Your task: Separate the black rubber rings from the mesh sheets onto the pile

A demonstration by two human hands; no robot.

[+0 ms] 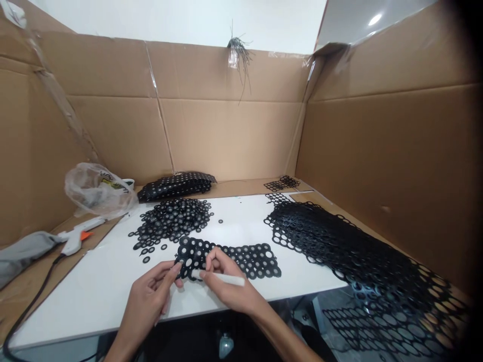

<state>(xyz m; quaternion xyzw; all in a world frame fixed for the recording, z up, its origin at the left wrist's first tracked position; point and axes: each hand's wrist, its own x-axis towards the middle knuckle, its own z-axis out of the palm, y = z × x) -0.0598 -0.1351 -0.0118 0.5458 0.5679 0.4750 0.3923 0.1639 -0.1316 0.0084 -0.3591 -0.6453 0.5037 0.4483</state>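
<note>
A black perforated sheet (234, 257), punched full of round holes, is lying flat near the front edge of the white table (94, 286). The left hand (151, 296) is pinching the sheet's left end with closed fingertips, while the right hand (226, 281) is gripping a white stick (221, 277) against it. Loose black rings (171, 221) are lying behind, spent mesh (339, 241) is sprawling right, and a glue gun (79, 235) is resting left.

Black perforated sheet (230, 259) flat on white table; white stick (221, 278) lies across its near edge.
</note>
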